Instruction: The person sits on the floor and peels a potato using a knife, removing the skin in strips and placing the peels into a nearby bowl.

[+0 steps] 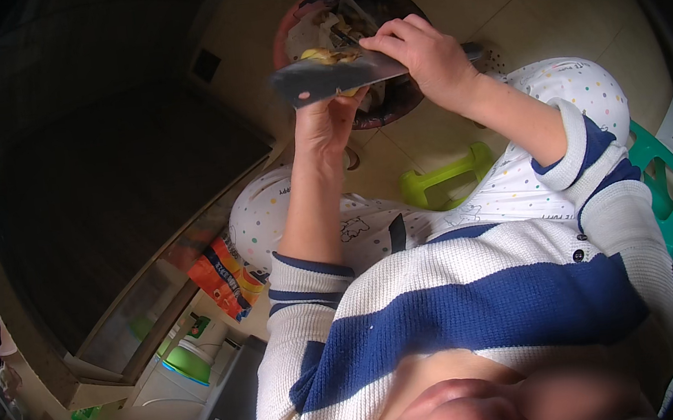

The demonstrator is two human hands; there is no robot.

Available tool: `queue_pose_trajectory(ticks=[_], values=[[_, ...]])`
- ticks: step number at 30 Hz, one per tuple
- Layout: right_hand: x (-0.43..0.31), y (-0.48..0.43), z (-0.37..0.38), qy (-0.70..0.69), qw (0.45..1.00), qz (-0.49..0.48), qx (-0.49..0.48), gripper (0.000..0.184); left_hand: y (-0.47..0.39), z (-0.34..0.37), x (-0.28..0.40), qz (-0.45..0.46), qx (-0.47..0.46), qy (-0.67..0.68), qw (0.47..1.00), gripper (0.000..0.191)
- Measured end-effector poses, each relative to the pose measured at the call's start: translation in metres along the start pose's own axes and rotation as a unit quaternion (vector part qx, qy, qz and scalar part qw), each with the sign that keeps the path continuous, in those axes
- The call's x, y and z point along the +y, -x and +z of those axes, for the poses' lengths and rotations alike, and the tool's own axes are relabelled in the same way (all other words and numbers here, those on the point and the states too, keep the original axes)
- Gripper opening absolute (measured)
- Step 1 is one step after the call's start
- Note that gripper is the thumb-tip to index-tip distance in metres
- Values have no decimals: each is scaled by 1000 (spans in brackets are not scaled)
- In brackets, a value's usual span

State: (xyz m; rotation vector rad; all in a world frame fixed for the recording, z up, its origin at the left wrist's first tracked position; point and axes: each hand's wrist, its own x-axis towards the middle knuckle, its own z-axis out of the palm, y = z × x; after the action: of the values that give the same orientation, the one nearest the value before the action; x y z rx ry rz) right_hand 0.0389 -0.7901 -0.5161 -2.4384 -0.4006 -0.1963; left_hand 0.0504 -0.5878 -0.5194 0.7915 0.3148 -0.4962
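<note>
My right hand point(432, 55) grips a wide-bladed cleaver point(329, 78) near its handle, the blade lying across towards the left. My left hand point(330, 118) is below the blade, mostly behind it, its fingers around a yellow-fleshed piece of produce point(350, 92) that looks partly peeled. Yellow and brown matter point(329, 55), peel or part of the same piece, shows along the blade's far edge. Both hands are over a round waste bin point(286, 21) with a dark liner and scraps point(347, 21) inside.
Between my knees on the tiled floor is a lime-green plastic stool point(447, 177). A dark-topped table point(95, 192) stands at left, an orange printed packet point(224, 280) beside it. Lower left are a green container point(186, 364) and a dark box point(233, 399). A teal plastic chair point(666, 187) is at right.
</note>
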Motion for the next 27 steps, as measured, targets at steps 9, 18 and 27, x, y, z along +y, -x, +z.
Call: queue_pose_trajectory(ticks=[9,18,27], values=[[18,-2,7,-5,998,42,-39,41,1,19,6,37,6,-123,992,57],[3,-3,-3,-81,996,-23,17,55,-2,18,2,14,-26,-49,998,39],[-17,3,-12,-69,994,-75,42,52,-5,-5,-2,15,-37,16,999,51]])
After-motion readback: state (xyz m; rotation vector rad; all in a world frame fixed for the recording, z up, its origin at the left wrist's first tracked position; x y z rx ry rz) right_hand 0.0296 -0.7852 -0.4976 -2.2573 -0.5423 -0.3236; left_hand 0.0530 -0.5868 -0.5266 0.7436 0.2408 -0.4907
